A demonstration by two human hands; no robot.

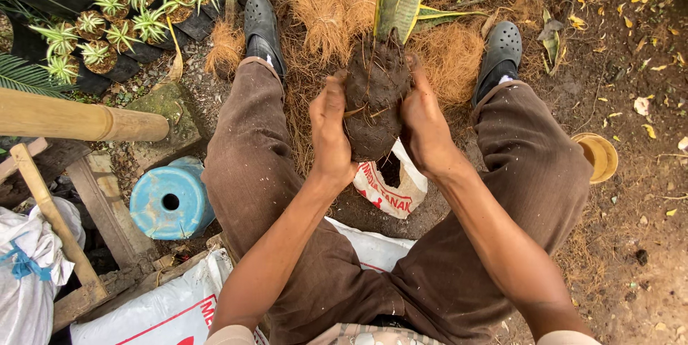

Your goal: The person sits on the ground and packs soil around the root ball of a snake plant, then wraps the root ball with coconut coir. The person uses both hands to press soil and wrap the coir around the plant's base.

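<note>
Root ball (pixel 374 98) clasped between left hand (pixel 331 130), right hand (pixel 424 124).

The scene is seen from a single head-worn camera, aimed steeply down from above the seated person's lap. The forearms are seen entering from the bottom edge, and the left hand (pixel 331 130) and right hand (pixel 424 126) are framed close, near the centre. The ground (pixel 631 245) is taken in on all sides, out to the shoes (pixel 264 26) at the top.

Soft, even daylight; sharp focus, slight wide-angle edge distortion.
</note>
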